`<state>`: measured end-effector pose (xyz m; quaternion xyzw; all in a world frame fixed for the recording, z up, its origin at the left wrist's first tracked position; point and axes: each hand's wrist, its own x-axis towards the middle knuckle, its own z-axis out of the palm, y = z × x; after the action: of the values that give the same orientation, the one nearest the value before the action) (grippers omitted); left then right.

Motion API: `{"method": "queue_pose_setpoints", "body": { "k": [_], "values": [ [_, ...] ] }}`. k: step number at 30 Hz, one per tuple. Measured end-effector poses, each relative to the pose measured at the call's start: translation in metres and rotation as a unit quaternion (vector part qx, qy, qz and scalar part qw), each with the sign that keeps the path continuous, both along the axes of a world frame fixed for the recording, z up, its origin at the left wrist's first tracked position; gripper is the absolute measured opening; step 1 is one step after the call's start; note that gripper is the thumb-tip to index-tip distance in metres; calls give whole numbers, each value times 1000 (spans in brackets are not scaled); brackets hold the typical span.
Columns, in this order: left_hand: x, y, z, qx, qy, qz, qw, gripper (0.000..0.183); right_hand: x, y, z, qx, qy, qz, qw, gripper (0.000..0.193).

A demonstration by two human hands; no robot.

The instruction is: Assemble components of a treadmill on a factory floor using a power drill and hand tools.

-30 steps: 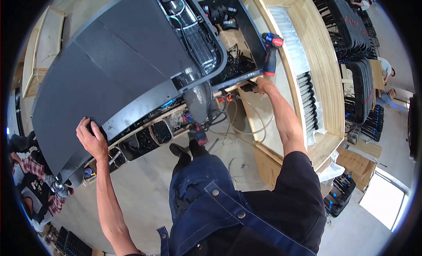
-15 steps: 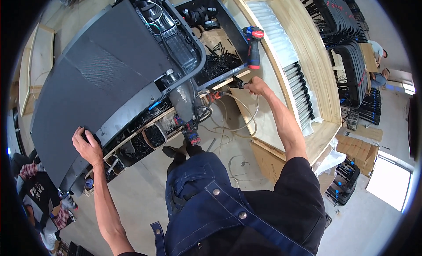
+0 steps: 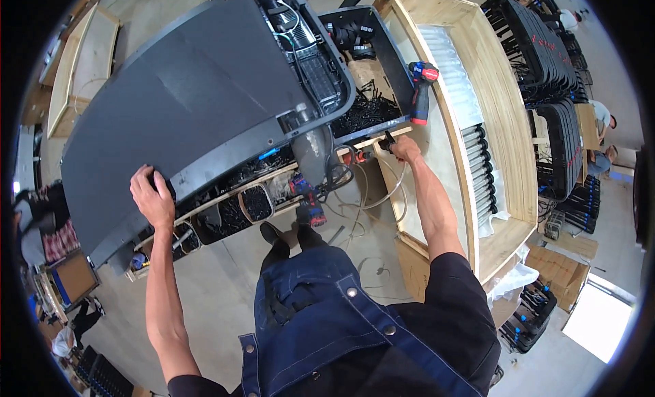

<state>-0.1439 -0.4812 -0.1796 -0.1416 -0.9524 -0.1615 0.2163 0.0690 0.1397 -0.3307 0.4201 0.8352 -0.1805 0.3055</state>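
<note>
My right hand [image 3: 407, 149] grips a black tool [image 3: 387, 142]; my left hand [image 3: 154, 200] touches the grey panel [image 3: 170, 107], grip unclear from here.

Right of the large dark panel [image 3: 184, 104], the black tool [image 3: 388, 140] in the right hand [image 3: 407, 149] has turned: its end pointed toward the panel, now away from the person. A co-worker's plaid clothing [image 3: 61, 243], which earlier also reached below the panel's left tip, now shows left of it, above a newly visible brown board [image 3: 74, 277].
</note>
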Motion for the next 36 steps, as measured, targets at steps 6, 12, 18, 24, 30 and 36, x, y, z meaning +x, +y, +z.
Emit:
{"method": "queue_pose_setpoints", "body": {
  "k": [6, 12, 18, 24, 30, 36],
  "values": [
    [3, -7, -1, -3, -11, 13, 1000, 22, 50, 2, 56, -24, 48, 13, 998, 37],
    [4, -3, 2, 12, -10, 10, 1000, 22, 144, -52, 225, -81, 250, -42, 964, 35],
    [4, 0, 2, 17, -11, 5, 1000, 22, 210, -115, 304, -205, 277, -200, 917, 36],
    [6, -5, 1, 4, -4, 8, 1000, 23, 176, -132, 244, -231, 182, -84, 952, 35],
    [4, -1, 2, 11, -6, 4, 1000, 23, 144, -140, 50, -209, 131, -207, 947, 22],
    [4, -5, 3, 9, -27, 17, 999, 22, 117, -117, -15, -101, 268, -389, 876, 21]
  ]
}}
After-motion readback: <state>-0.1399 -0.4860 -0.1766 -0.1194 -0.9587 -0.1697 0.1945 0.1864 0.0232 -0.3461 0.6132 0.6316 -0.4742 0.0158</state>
